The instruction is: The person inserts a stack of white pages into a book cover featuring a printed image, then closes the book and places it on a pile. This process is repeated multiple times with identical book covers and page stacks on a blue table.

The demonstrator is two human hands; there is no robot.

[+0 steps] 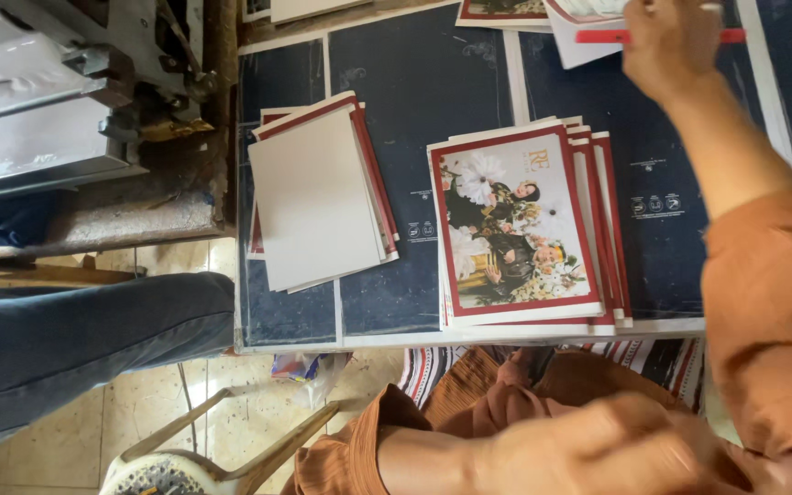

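Red strip: thin red strip (pixel 598 36) at the top edge, lying over white sheets (pixel 579 46), under the right hand.
Right hand: right hand (pixel 671 41) reaches up, fingers curled on the strip.
Left hand: left hand (pixel 598 449) low, blurred, grip unclear.
Nearby: red-bordered photo cards (pixel 515 229) stacked centre; grey-backed stack (pixel 318 197) beside, apart.

Right hand (pixel 666 41) at a red-edged sheet (pixel 598 37), red-bordered photo prints (pixel 515 229) stacked beside face-down cards (pixel 313 197), dark table (pixel 414 82)
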